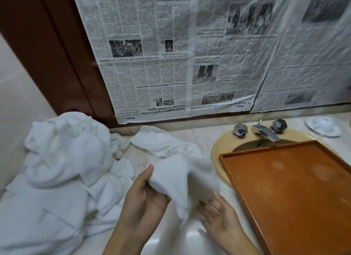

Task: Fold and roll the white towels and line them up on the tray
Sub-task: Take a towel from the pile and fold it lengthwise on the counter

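Gripping one white towel (178, 175) at its near end, the left hand (144, 194) has its thumb up along the cloth and its fingers curled under a bunched fold. The right hand (218, 216) lies just beside it, palm up, fingers spread and holding nothing.

- Where the towel is: on the counter (193, 234) between the heap of unfolded towels (62, 159) on the left and the tray (226, 165) on the right. Its near end is lifted.
- Long axis: runs from the person toward the wall, with the far end lying slack and crumpled on the counter.
- A loose corner hangs down from the left grip, pointing at the counter edge. It is close to the right fingertips, and whether they touch is unclear.
- Judgement: the right hand is nearer that free corner and is likely the one to take it, so the cloth can be spread flat.
- The tray holds no rolls, so the task looks barely begun.
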`<state>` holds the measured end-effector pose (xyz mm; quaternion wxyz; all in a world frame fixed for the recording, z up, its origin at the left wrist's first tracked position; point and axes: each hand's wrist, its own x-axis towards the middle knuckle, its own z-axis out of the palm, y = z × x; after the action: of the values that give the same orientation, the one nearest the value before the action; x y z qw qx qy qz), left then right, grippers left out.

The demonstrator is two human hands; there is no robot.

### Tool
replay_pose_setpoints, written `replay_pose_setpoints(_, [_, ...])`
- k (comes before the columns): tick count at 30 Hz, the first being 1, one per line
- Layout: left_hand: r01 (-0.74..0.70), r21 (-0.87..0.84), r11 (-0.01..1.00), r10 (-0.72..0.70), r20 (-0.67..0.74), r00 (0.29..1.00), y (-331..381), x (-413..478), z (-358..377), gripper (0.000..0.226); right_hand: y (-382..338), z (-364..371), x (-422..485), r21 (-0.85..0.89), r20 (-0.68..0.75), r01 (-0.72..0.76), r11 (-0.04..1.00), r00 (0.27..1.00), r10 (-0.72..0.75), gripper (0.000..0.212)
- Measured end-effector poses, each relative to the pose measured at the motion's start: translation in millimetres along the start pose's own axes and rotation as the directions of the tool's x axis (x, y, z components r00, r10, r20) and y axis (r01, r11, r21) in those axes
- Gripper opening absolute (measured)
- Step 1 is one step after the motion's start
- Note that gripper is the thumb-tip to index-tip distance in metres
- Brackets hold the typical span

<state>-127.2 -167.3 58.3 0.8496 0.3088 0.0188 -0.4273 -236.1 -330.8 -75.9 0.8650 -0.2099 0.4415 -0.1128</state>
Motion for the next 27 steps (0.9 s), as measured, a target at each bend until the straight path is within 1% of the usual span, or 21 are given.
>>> replay_pose_setpoints(1, [0.017,-0.056,0.998,-0.015,0.026,1.000,0,-1,-2,0.070,8,3,1,-0.004,0.003,-0.028,1.000,1.000,0.028,0.089])
replay_pose_setpoints(2, [0.031,-0.116,0.993,-0.026,0.039,0.999,0,-3,-5,0.082,15,6,2,0.016,0.022,-0.054,0.998,0.998,0.053,0.102])
replay_pose_setpoints(3, [0.046,-0.167,0.985,-0.038,0.055,0.998,1,-5,-8,0.086,21,7,5,0.050,0.039,-0.071,0.996,0.997,0.070,0.103])
replay_pose_setpoints(5, [0.090,-0.214,0.973,-0.065,0.123,0.990,7,-12,-10,0.076,24,11,8,0.100,0.076,-0.103,0.990,0.992,0.096,0.091])
replay_pose_setpoints(6, [0.131,-0.237,0.963,-0.090,0.179,0.980,11,-15,-14,0.070,25,12,8,0.109,0.106,-0.110,0.988,0.989,0.098,0.082])
replay_pose_setpoints(7, [0.162,-0.248,0.955,-0.114,0.199,0.973,15,-17,-18,0.065,25,13,8,0.095,0.128,-0.109,0.990,0.987,0.096,0.074])
replay_pose_setpoints(9, [0.151,-0.237,0.960,-0.123,0.131,0.984,19,-20,-28,0.059,27,17,6,0.006,0.115,-0.098,0.995,0.989,0.097,0.063])
replay_pose_setpoints(10, [0.142,-0.245,0.959,-0.114,0.125,0.986,20,-20,-32,0.056,30,21,6,-0.034,0.101,-0.103,0.994,0.989,0.106,0.062])
replay_pose_setpoints(12, [0.184,-0.279,0.942,-0.155,0.125,0.980,22,-21,-33,0.053,39,32,8,-0.079,0.088,-0.131,0.988,0.986,0.138,0.067])
replay_pose_setpoints(14, [0.242,-0.302,0.922,-0.194,0.179,0.964,24,-23,-30,0.052,51,41,13,-0.068,0.098,-0.146,0.987,0.983,0.153,0.071])
replay_pose_setpoints(15, [0.250,-0.308,0.918,-0.200,0.186,0.962,26,-24,-29,0.053,55,46,12,-0.052,0.107,-0.158,0.986,0.981,0.163,0.065])
replay_pose_setpoints(17, [0.216,-0.312,0.925,-0.171,0.163,0.972,31,-25,-29,0.057,59,52,13,-0.012,0.159,-0.180,0.984,0.971,0.180,0.051])
replay_pose_setpoints(19, [0.162,-0.318,0.934,-0.121,0.145,0.982,38,-26,-34,0.063,58,54,16,0.018,0.183,-0.190,0.982,0.966,0.184,0.046])
replay_pose_setpoints(21, [0.114,-0.332,0.936,-0.070,0.139,0.988,45,-28,-43,0.065,50,50,16,-0.012,0.189,-0.171,0.985,0.967,0.170,0.037])
replay_pose_setpoints(23, [0.055,-0.302,0.952,-0.039,0.060,0.997,49,-25,-51,0.067,36,45,15,-0.112,0.157,-0.143,0.983,0.975,0.160,0.033])
replay_pose_setpoints(24, [0.023,-0.254,0.967,-0.028,-0.018,0.999,50,-23,-58,0.060,27,42,17,-0.164,0.136,-0.128,0.978,0.979,0.150,0.034])
replay_pose_setpoints(26, [-0.022,-0.127,0.992,-0.007,-0.228,0.974,53,-18,-66,0.029,3,41,18,-0.285,0.098,-0.056,0.957,0.991,0.087,0.034])
replay_pose_setpoints(27, [-0.018,-0.050,0.999,0.001,-0.317,0.948,55,-13,-69,0.029,-12,44,19,-0.371,0.086,-0.003,0.929,0.996,0.037,0.031])
